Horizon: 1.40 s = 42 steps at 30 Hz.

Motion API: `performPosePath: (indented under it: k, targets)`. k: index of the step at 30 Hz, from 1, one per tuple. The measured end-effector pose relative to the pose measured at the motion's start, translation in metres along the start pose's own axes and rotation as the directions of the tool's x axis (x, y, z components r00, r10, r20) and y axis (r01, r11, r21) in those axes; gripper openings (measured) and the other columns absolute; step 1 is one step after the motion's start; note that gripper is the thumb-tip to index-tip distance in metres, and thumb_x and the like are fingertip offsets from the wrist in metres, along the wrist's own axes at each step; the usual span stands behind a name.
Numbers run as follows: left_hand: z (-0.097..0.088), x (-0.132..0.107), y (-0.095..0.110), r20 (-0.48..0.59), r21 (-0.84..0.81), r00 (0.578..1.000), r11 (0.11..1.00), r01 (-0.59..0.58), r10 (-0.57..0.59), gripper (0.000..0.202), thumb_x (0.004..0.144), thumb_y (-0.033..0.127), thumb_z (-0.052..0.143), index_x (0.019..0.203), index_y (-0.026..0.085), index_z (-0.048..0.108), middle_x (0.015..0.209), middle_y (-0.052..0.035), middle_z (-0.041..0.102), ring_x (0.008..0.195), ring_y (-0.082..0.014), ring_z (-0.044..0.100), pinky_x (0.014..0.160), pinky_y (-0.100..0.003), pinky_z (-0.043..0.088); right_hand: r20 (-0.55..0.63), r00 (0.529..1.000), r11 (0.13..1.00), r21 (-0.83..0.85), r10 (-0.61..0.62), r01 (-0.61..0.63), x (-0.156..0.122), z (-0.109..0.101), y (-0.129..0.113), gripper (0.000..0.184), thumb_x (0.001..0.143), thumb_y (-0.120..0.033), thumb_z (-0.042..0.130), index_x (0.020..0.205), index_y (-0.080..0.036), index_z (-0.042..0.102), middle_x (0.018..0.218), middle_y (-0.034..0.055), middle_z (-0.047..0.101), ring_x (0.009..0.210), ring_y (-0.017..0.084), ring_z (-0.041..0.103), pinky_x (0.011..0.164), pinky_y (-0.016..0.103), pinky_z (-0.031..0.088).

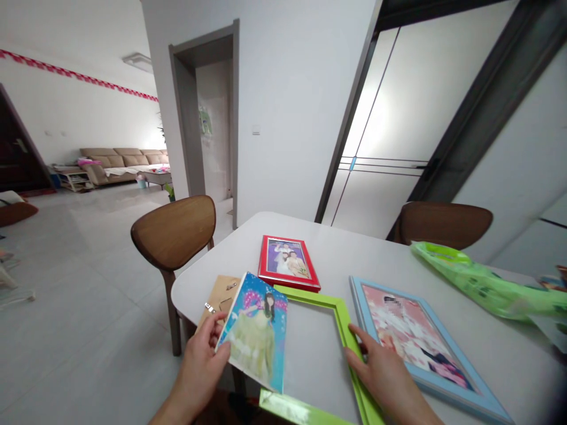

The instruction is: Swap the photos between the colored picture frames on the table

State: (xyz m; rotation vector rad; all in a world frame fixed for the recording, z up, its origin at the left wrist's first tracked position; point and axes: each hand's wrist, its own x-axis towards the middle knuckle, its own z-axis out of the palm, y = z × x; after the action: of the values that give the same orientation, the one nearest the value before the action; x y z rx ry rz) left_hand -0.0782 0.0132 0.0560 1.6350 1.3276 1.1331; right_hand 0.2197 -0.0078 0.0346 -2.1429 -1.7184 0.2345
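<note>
My left hand [204,348] grips a printed photo [257,336] by its left edge, thumb on the front. The photo shows a figure in a pale yellow-green dress on blue, and it is tilted over the left side of a green picture frame [343,321]. My right hand [378,363] is closed on the frame's right side, thumb and fingers on the bar. Through the frame's opening the white tabletop shows. Behind the photo lies a brown backing board [221,295] with metal clips, partly hidden by the photo and my left hand.
A red framed photo [287,260] lies beyond the green frame. To the right are a light blue framed photo [411,336] and a green plastic bag [487,283]. Wooden chairs [177,230] stand at the white table's [336,242] far left and far right.
</note>
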Motion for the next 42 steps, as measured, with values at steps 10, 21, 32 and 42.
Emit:
performPosePath:
  k: [10, 21, 32, 42]
  targets:
    - [-0.003, -0.004, -0.034, 0.087, 0.291, 0.996, 0.957, -0.018, -0.008, 0.026, 0.072, 0.021, 0.047, 0.098, 0.018, 0.053, 0.058, 0.0025, 0.053, 0.052, -0.0161, 0.052, 0.050, -0.022, 0.037, -0.064, 0.986, 0.978, -0.152, -0.157, 0.146, 0.002, 0.004, 0.002, 0.032, 0.073, -0.030, 0.041, 0.094, -0.014, 0.059, 0.090, 0.0126, 0.062, 0.079, 0.023, 0.058, 0.072, 0.034, 0.043]
    - [0.016, -0.019, -0.025, 0.391, 0.449, 0.840, 0.718, -0.532, 0.377, 0.062, 0.061, 0.014, 0.053, 0.122, 0.019, 0.038, 0.131, -0.0116, 0.034, 0.117, -0.0299, 0.032, 0.095, -0.046, 0.029, 0.279, 0.960, 0.554, 0.798, 0.008, -0.236, 0.009, 0.039, -0.088, 0.054, 0.068, -0.025, 0.048, 0.118, -0.008, 0.038, 0.051, -0.0047, 0.052, 0.037, 0.009, 0.044, 0.038, 0.021, 0.036]
    - [0.039, -0.006, 0.015, -0.039, -0.122, 0.958, 0.950, -0.287, 0.284, 0.036, 0.082, 0.021, 0.039, 0.118, 0.020, 0.046, 0.117, -0.0047, 0.052, 0.110, -0.0218, 0.044, 0.096, -0.034, 0.032, 0.274, 0.962, 0.201, 0.942, 0.001, -0.269, -0.008, 0.000, -0.122, 0.047, 0.069, -0.046, 0.051, 0.108, -0.018, 0.049, 0.095, 0.0070, 0.060, 0.074, 0.015, 0.058, 0.063, 0.027, 0.046]
    - [0.078, -0.011, 0.030, 0.182, -0.660, 0.980, 0.729, 0.180, -0.077, 0.059, 0.070, 0.036, 0.057, 0.121, 0.013, 0.037, 0.120, -0.0147, 0.047, 0.109, -0.0270, 0.044, 0.091, -0.038, 0.036, 0.228, 0.955, 0.416, 0.862, 0.188, -0.288, -0.005, -0.005, -0.048, 0.048, 0.075, -0.039, 0.031, 0.118, -0.017, 0.039, 0.086, 0.0093, 0.066, 0.071, 0.022, 0.063, 0.054, 0.030, 0.048]
